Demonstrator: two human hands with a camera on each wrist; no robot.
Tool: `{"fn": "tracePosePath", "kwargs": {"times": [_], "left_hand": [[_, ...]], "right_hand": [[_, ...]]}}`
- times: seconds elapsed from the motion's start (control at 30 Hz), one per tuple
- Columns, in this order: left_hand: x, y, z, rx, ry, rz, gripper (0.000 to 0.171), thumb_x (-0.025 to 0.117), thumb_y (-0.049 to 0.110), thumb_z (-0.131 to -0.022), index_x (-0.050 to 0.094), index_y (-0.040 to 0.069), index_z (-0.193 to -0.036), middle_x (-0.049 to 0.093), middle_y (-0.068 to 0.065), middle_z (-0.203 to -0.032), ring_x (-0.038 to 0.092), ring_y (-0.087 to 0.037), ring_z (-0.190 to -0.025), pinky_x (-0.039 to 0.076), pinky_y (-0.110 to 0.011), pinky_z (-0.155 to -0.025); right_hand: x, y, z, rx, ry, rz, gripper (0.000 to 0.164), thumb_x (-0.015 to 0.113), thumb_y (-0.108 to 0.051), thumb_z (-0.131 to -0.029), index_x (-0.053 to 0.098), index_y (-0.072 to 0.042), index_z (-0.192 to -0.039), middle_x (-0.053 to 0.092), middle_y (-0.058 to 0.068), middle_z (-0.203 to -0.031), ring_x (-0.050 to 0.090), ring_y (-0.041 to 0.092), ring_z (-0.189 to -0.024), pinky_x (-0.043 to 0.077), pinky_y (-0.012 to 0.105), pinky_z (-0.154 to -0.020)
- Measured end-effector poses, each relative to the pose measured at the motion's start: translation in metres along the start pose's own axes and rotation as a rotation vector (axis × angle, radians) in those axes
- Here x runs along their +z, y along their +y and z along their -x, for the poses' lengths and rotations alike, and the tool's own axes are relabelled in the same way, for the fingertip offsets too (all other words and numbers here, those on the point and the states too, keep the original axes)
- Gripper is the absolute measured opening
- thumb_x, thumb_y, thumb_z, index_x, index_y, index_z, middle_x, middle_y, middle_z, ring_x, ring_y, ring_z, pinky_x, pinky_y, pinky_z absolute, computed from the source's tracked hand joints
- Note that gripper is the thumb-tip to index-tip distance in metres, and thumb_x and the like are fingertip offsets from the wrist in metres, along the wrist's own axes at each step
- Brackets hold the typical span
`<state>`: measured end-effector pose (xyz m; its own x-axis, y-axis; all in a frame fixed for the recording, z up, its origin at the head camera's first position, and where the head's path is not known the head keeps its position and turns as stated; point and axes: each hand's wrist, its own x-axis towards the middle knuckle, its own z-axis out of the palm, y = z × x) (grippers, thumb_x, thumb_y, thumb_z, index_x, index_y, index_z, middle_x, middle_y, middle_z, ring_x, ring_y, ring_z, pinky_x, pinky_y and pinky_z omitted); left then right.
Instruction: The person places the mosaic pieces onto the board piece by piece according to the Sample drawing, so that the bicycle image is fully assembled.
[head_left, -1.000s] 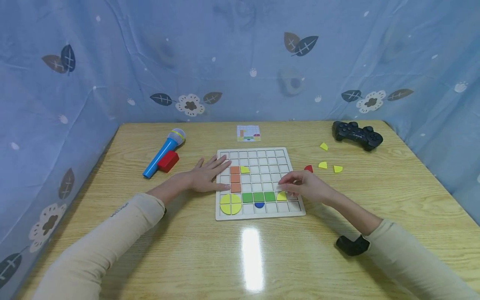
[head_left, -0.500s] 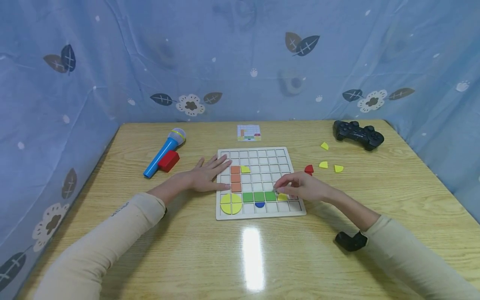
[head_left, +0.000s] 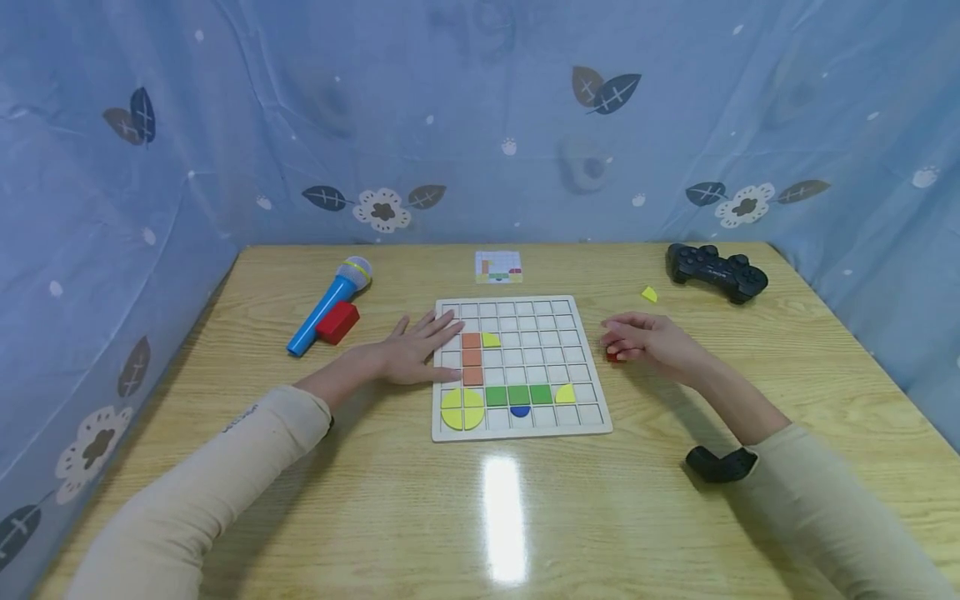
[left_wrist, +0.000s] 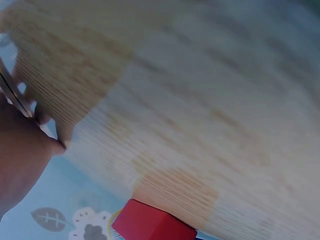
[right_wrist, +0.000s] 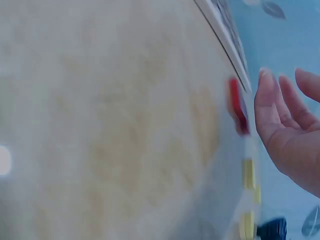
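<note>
My left hand [head_left: 412,354] lies flat with fingers spread across the left edge of a white grid board [head_left: 551,421]. Orange squares [head_left: 472,357], green squares [head_left: 518,395], a blue half circle [head_left: 520,411] and a circle of yellow quarters [head_left: 462,409] sit on the board. One yellow quarter [head_left: 565,393] lies right of the green row. Off the board's right side, my right hand [head_left: 652,343] hovers over red pieces [head_left: 613,357], partly hiding them. In the right wrist view its fingers are loosely bent, apart from a red piece [right_wrist: 237,105].
A small pattern card [head_left: 498,267] lies behind the board. To the left are a blue toy microphone [head_left: 321,317] and a red block [head_left: 337,322]. A black game controller [head_left: 716,271] stands at the back right, near a loose yellow quarter [head_left: 649,294].
My right hand has left the board and moved right to the red pieces, now covering two loose yellow quarters. The yellow quarter beside the green row shows fully. My left hand has stayed put.
</note>
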<state>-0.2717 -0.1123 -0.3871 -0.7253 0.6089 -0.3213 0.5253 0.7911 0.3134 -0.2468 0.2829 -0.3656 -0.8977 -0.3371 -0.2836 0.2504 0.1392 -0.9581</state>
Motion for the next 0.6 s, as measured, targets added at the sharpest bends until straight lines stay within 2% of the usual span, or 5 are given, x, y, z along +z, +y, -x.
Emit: {"fn": "tracePosePath", "kwargs": {"times": [0.2,0.33,0.47,0.53,0.6], "left_hand": [[-0.001,0.001,0.001,0.005,0.005,0.002,0.089,0.042,0.07,-0.088,0.001,0.027,-0.155,-0.008,0.001,-0.159,-0.012,-0.026,-0.143,-0.009,-0.055,-0.109],[-0.001,0.001,0.001,0.002,0.001,-0.005,0.089,0.042,0.07,-0.088,0.001,0.027,-0.155,-0.008,0.0,-0.159,-0.012,-0.027,-0.143,-0.008,-0.055,-0.109],[-0.001,0.002,0.001,-0.002,-0.002,-0.003,0.089,0.043,0.07,-0.088,0.002,0.027,-0.155,-0.008,0.0,-0.159,-0.011,-0.027,-0.143,-0.008,-0.055,-0.109],[-0.002,0.003,0.001,-0.004,-0.002,-0.002,0.089,0.043,0.069,-0.088,0.002,0.027,-0.155,-0.008,0.0,-0.159,-0.011,-0.027,-0.143,-0.008,-0.055,-0.109],[-0.001,0.003,0.002,-0.005,-0.002,-0.004,0.089,0.043,0.069,-0.088,0.002,0.027,-0.155,-0.008,0.0,-0.159,-0.012,-0.027,-0.143,-0.008,-0.055,-0.109]], "right_hand": [[-0.031,-0.008,0.003,-0.013,0.026,-0.047,0.056,0.048,-0.013,-0.101,0.021,0.014,-0.143,0.066,0.004,-0.105,0.064,0.012,-0.095,0.05,0.026,-0.085],[-0.051,-0.007,0.003,-0.011,0.037,-0.037,0.059,0.045,-0.014,-0.102,0.014,0.012,-0.145,0.066,-0.001,-0.103,0.063,0.01,-0.098,0.049,0.025,-0.086],[-0.064,-0.007,0.003,-0.009,0.07,0.05,0.056,0.043,-0.013,-0.103,0.016,0.012,-0.144,0.064,-0.004,-0.105,0.062,0.007,-0.098,0.048,0.024,-0.088],[-0.067,-0.007,0.004,-0.008,0.088,0.127,0.054,0.044,-0.012,-0.102,0.019,0.012,-0.144,0.061,-0.001,-0.111,0.061,0.005,-0.098,0.047,0.025,-0.089],[-0.069,-0.007,0.004,-0.012,0.099,0.236,0.052,0.047,-0.009,-0.101,0.024,0.011,-0.143,0.056,0.008,-0.12,0.059,0.004,-0.098,0.047,0.026,-0.089]]}}
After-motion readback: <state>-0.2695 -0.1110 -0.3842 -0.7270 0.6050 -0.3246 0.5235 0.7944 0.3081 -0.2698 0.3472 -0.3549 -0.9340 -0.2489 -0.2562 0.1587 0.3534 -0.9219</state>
